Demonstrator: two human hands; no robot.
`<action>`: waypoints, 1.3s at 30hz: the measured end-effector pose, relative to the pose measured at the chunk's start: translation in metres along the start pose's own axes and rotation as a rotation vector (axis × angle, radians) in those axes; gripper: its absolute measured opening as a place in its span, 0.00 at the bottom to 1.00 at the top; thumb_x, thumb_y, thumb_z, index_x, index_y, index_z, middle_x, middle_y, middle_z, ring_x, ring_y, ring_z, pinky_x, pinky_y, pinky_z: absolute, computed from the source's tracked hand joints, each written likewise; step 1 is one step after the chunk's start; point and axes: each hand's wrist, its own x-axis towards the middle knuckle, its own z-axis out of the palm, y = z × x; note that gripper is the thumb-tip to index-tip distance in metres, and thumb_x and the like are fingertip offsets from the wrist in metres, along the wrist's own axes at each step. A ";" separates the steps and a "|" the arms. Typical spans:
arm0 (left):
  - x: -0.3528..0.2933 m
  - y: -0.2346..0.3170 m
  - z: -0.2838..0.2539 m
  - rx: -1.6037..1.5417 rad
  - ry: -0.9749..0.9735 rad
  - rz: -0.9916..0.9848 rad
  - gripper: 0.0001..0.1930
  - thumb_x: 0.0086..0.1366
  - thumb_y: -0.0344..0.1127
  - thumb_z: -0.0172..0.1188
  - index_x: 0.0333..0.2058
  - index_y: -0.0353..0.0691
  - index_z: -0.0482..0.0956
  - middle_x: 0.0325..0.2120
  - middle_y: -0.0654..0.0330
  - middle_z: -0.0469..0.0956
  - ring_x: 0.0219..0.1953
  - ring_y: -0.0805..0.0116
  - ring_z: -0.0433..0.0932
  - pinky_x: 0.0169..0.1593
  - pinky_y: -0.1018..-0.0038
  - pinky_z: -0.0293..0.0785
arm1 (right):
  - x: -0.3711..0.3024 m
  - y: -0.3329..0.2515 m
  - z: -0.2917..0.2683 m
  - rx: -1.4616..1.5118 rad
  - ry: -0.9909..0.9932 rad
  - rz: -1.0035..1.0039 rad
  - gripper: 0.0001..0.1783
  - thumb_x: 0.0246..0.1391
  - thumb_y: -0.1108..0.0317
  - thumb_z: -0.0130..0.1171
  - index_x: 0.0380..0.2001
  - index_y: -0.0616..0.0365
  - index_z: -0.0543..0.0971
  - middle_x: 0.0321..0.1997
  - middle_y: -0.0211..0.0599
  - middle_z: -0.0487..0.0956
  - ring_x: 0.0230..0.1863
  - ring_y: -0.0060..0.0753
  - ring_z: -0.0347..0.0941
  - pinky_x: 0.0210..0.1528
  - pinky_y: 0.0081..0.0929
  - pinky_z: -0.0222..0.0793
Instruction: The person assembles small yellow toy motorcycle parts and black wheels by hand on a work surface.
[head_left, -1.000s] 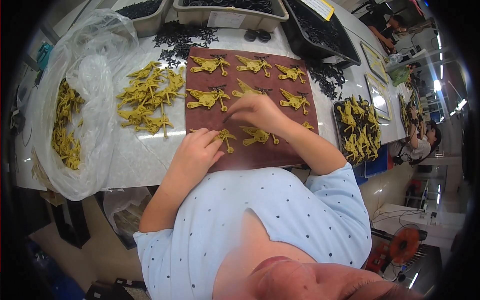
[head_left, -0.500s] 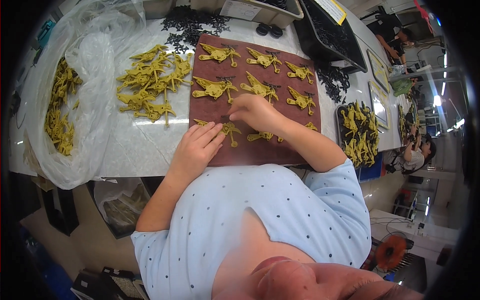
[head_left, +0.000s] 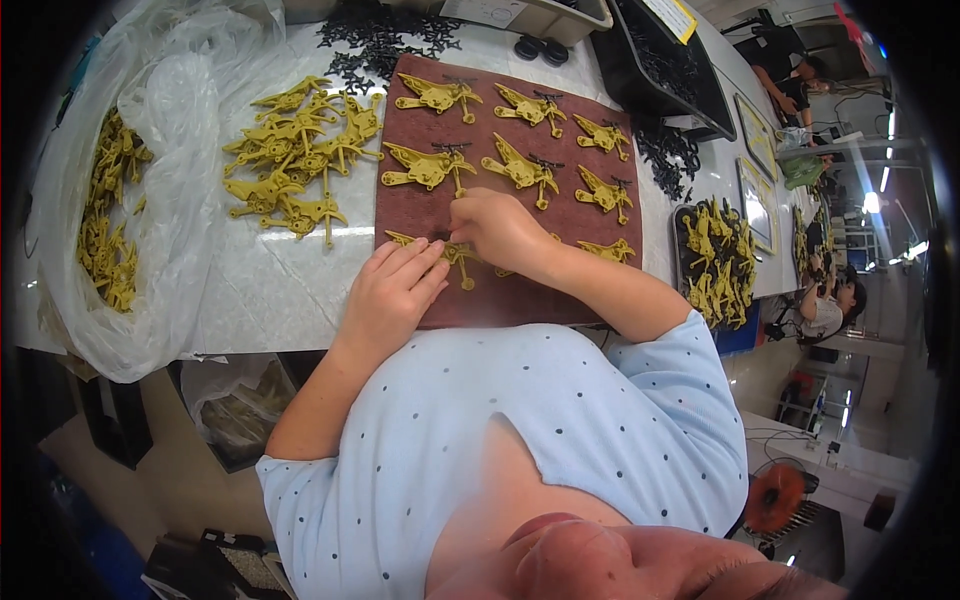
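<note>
At left, a heap of yellow parts (head_left: 290, 150) lies on the table (head_left: 270, 275). Your left hand (head_left: 393, 290) rests over a yellow part (head_left: 462, 262) at the near left of the red-brown mat (head_left: 405, 212); whether its fingers clamp this part, I cannot tell. Your right hand (head_left: 500, 230) pinches a small black piece (head_left: 443, 237) at its far edge. You seem to be joining the two, so the next move probably calls for exact alignment and gentle pressing.
</note>
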 end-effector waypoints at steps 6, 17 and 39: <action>0.004 0.000 0.000 -0.025 0.021 0.022 0.12 0.49 0.31 0.65 0.35 0.38 0.81 0.42 0.59 0.78 0.47 0.61 0.74 0.50 0.65 0.68 | -0.001 -0.002 -0.013 0.036 -0.062 0.025 0.06 0.45 0.72 0.62 0.28 0.61 0.77 0.29 0.43 0.73 0.36 0.47 0.71 0.38 0.36 0.67; 0.008 0.005 -0.011 0.036 0.027 -0.008 0.09 0.52 0.26 0.61 0.34 0.33 0.79 0.42 0.56 0.78 0.48 0.59 0.74 0.50 0.64 0.68 | -0.060 0.126 -0.131 -0.351 0.639 0.366 0.11 0.48 0.76 0.53 0.35 0.58 0.80 0.37 0.47 0.79 0.41 0.49 0.74 0.44 0.36 0.69; 0.102 0.051 0.030 -0.110 -0.264 0.444 0.10 0.48 0.30 0.64 0.32 0.37 0.77 0.39 0.59 0.76 0.46 0.62 0.72 0.51 0.65 0.67 | -0.120 0.223 -0.161 -0.556 0.450 0.781 0.15 0.43 0.62 0.63 0.33 0.60 0.78 0.30 0.49 0.79 0.35 0.48 0.76 0.39 0.38 0.70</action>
